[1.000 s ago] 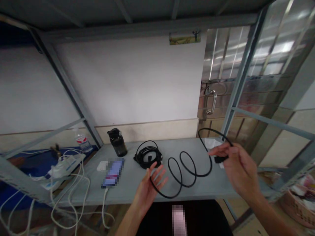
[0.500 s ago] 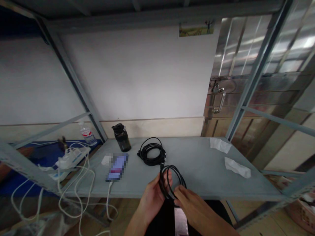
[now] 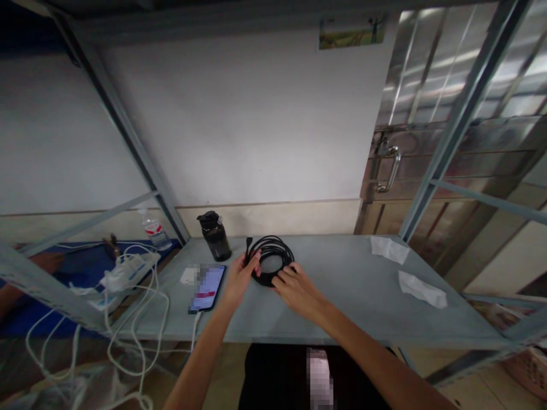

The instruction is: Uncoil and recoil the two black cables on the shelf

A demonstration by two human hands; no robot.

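A coiled black cable (image 3: 277, 246) lies on the grey desk, its loops gathered in one ring. My left hand (image 3: 244, 274) is closed around the ring's left side, with a dark plug end (image 3: 249, 241) sticking up just above the fingers. On the lower right side of the ring, my right hand (image 3: 296, 286) is closed with its fingers curled over the loops. The fingers hide part of the cable on both sides.
On the desk (image 3: 333, 307), a black drinking bottle (image 3: 216, 238) and a phone (image 3: 209, 289) on a white cable stand to the left. Two crumpled tissues (image 3: 388, 250) lie right. A power strip (image 3: 132, 273) with white cords sits beyond the left post. A person's hand (image 3: 47, 262) shows far left.
Both hands have moved forward from the desk's front edge, bringing the smaller loops onto the coil. The separate loops and the coil now form one ring. The view has shifted slightly.
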